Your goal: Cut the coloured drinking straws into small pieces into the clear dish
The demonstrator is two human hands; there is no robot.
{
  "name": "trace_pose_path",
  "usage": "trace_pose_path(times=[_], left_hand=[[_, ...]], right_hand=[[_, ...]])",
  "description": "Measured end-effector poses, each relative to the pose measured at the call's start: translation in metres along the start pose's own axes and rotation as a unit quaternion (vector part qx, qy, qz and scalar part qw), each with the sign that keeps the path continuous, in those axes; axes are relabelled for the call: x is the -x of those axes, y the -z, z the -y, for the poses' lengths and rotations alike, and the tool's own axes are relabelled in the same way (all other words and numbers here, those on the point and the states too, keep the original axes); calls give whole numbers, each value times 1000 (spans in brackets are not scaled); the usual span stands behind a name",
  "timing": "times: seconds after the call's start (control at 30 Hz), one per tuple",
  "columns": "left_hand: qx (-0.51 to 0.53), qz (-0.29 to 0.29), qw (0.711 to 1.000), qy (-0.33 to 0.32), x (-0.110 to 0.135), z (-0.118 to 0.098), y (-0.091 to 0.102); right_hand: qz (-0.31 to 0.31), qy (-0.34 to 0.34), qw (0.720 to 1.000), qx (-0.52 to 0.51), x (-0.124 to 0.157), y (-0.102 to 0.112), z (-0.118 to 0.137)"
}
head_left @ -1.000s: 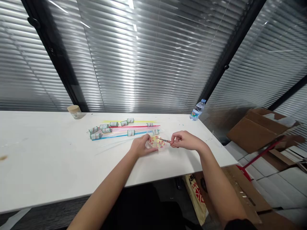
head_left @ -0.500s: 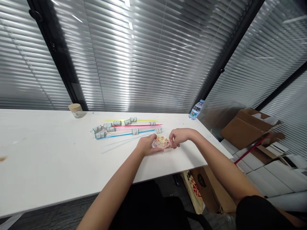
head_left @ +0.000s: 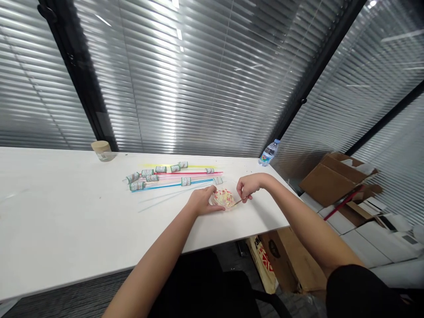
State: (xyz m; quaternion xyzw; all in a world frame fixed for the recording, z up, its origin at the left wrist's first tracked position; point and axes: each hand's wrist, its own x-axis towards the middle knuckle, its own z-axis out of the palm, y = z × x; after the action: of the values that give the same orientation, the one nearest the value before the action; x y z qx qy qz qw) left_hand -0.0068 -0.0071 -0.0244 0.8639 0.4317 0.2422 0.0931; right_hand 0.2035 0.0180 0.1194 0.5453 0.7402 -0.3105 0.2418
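My left hand (head_left: 202, 201) is curled round the left side of a shallow clear bowl (head_left: 212, 204), thumb along its near edge. Inside lie many small red, pale yellow and white pieces (head_left: 224, 197), too small to name. Just to the right, my right hand (head_left: 247, 186) is closed on a thin dark reddish stick (head_left: 239, 202), whose tip points down-left at the bowl's right edge. What kind of tool it is, I cannot make out. Behind the bowl are thin coloured rods (head_left: 165, 186) and several small clear tubes with green-and-white labels (head_left: 186, 181).
A jar with a tan lid (head_left: 101, 150) stands at the back left of the white table (head_left: 66, 221). A water bottle (head_left: 269, 153) is at the back right. Cardboard boxes (head_left: 331, 176) are to the right, and a cream bag (head_left: 261, 265) sits below the table edge.
My right hand has drawn slightly right, away from the bowl, and the stick now slants outward from the bowl's edge. My left hand keeps its hold. The view has shifted a little.
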Motion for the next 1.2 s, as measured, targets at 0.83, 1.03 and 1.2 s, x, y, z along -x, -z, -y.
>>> trace_pose_path(times=[0.83, 1.03, 1.2], left_hand=[[-13, 11, 1000, -9, 0, -1, -1], [-13, 13, 1000, -9, -1, -2, 1], [-12, 8, 1000, -7, -1, 1, -1]], right_hand=[[-7, -22, 1000, 4, 3, 4, -14], [-39, 22, 999, -22, -3, 3, -11], [30, 7, 999, -21, 1, 1, -12]])
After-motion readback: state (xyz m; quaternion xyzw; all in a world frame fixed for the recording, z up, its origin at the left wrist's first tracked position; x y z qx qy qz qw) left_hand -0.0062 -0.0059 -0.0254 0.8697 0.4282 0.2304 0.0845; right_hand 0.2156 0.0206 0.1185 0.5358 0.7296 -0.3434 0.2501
